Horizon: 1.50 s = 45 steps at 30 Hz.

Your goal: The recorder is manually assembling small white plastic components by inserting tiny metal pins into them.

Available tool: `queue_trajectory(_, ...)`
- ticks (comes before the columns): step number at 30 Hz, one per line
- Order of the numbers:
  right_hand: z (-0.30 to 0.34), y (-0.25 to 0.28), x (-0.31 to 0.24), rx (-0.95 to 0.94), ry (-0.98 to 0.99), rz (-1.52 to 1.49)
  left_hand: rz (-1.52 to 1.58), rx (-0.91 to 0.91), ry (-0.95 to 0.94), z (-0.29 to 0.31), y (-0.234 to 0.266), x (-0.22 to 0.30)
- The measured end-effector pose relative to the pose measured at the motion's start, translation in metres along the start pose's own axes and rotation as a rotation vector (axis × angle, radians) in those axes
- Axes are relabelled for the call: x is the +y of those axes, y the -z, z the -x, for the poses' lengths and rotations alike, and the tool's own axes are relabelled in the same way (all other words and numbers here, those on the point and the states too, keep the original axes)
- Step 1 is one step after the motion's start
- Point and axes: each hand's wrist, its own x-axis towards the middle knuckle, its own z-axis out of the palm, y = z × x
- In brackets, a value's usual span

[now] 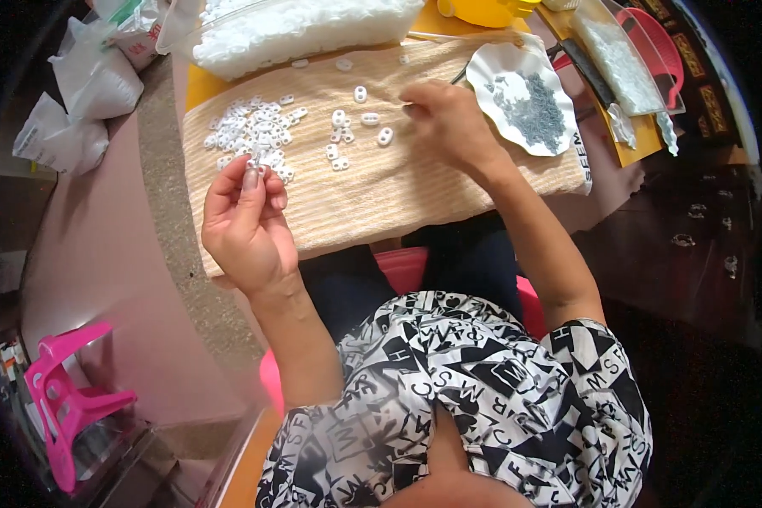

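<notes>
My left hand is raised at the near left of the cloth-covered table, thumb and fingers pinched on a small white two-hole plastic piece. Just beyond it lies a pile of similar white pieces. My right hand hovers over the cloth beside the white plate, its fingers curled together and slightly blurred; what they hold, if anything, is hidden. Between my hands several loose white pieces are scattered. The scalloped white plate carries a heap of small thin grey metal parts.
A clear bin full of white pieces stands at the table's far edge. A yellow container is behind. The striped cloth covers the tabletop. White bags sit at far left, a pink stool at lower left, a clear bag at far right.
</notes>
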Motion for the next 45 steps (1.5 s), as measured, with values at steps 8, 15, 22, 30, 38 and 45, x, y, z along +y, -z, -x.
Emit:
queue_trajectory(8, 0.009, -0.021, 0.002, -0.022, 0.13, 0.007, -0.048, -0.019, 0.082, 0.005, -0.007, -0.015)
queue_trajectory(15, 0.022, -0.016, 0.0, 0.121, 0.256, -0.025, -0.05, -0.09, 0.199, 0.021, -0.024, -0.029)
queue_trajectory(22, 0.072, 0.028, -0.007, -0.256, -0.395, -1.368, 0.031, -0.273, 0.396, 0.047, -0.041, -0.043)
queue_trajectory(30, 0.092, 0.031, -0.008, -0.221, -0.371, -1.519, 0.028, -0.387, 0.474, 0.064, -0.05, -0.058)
queue_trajectory(38, 0.097, 0.035, -0.001, -0.293, -0.407, -1.35, -0.02, -0.413, 0.469, 0.069, -0.052, -0.062)
queue_trajectory(45, 0.102, 0.03, 0.005, -0.244, -0.395, -1.27, -0.065, -0.457, 0.454, 0.069, -0.048, -0.068)
